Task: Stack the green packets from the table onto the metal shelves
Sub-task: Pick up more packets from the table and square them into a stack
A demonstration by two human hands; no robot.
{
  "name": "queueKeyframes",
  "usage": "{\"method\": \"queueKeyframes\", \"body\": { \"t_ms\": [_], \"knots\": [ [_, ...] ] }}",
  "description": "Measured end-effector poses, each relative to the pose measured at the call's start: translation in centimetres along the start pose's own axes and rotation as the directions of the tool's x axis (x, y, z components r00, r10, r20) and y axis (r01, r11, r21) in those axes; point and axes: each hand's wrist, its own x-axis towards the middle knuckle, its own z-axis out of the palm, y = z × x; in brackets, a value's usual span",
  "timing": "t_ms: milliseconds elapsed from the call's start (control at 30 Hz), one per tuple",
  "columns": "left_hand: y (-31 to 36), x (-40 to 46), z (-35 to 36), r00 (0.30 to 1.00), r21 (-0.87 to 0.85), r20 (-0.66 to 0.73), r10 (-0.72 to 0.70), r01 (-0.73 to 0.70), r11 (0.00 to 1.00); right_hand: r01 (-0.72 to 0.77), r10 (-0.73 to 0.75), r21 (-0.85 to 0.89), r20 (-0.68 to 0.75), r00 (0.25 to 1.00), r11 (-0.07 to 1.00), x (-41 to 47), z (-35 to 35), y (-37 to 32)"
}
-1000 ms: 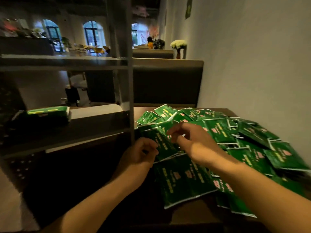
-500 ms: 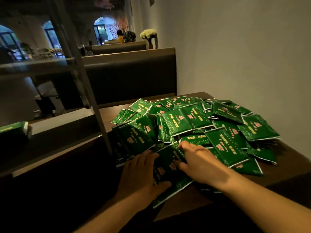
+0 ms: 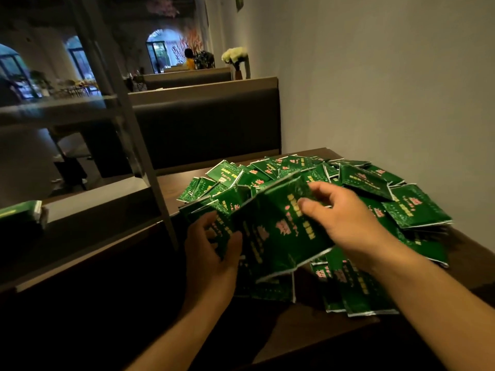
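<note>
A packet (image 3: 281, 226) is held lifted and tilted above the near edge of the pile (image 3: 348, 183) on the table (image 3: 308, 333). It is pinched at its upper right corner by the right hand (image 3: 345, 223), thumb on the printed face and fingers curled over the top edge. More packets are gripped at the left by the left hand (image 3: 211, 253), whose thumb and curled fingers close round their edges. How many are gathered there cannot be told, since the picture is blurred.

The step in hand is judged to be gathering: a bundle is being collected before transfer. One small stack (image 3: 21, 214) is already seen on the shelf (image 3: 88, 207) at the left, while most of the packets lie on the table. For the next move, the lifted packet would need to be squared against those in the left hand, and the bundle carried leftward past the upright post (image 3: 139, 145) to the shelf.
</note>
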Motion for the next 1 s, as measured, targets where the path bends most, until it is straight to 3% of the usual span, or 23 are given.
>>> {"method": "queueKeyframes", "body": {
  "t_ms": [133,200,300,367,467,567,633,700,833,933,1000],
  "knots": [
    [2.3,0.9,1.4,0.995,-0.106,0.097,-0.029,0.039,0.994,0.149,-0.148,-0.001,-0.136,0.980,0.989,0.5,0.6,-0.9],
    [2.7,1.2,2.1,0.974,-0.265,0.222,-0.050,0.110,0.958,0.138,-0.132,0.040,-0.130,0.983,0.990,0.5,1.3,-1.0],
    [2.7,1.3,2.4,0.868,-0.532,0.482,-0.120,0.399,0.747,0.033,-0.030,0.069,-0.045,0.999,0.997,0.3,2.7,0.3],
    [2.5,1.2,2.5,0.814,-0.551,0.570,-0.114,0.481,0.682,-0.037,0.037,0.014,-0.010,0.999,0.999,0.3,3.7,1.5],
    [1.5,1.4,3.0,0.855,-0.523,0.489,-0.171,0.445,0.727,-0.057,0.028,-0.265,-0.110,0.994,0.963,0.7,4.5,3.0],
    [0.5,2.1,2.9,0.861,-0.547,0.391,-0.324,0.501,0.671,0.067,-0.156,-0.410,-0.188,0.970,0.910,2.2,3.5,3.1],
    [0.1,2.8,2.3,0.862,-0.583,0.349,-0.367,0.506,0.635,0.085,-0.243,-0.579,-0.200,0.949,0.811,4.4,1.9,3.2],
    [0.0,3.2,1.7,0.865,-0.613,0.334,-0.374,0.501,0.611,0.016,-0.234,-0.710,-0.212,0.949,0.704,6.6,0.5,3.5],
    [-0.2,3.8,1.2,0.862,-0.654,0.339,-0.377,0.503,0.565,-0.104,-0.060,-0.887,-0.146,0.987,0.449,8.7,0.0,4.6],
    [-0.3,3.9,1.2,0.858,-0.676,0.340,-0.384,0.507,0.535,-0.026,0.103,-0.953,0.005,0.995,0.301,8.1,0.9,5.3],
    [-0.3,3.9,1.2,0.850,-0.676,0.358,-0.387,0.522,0.521,0.037,0.104,-0.973,0.062,0.993,0.229,7.6,1.7,5.9]
  ]
}}
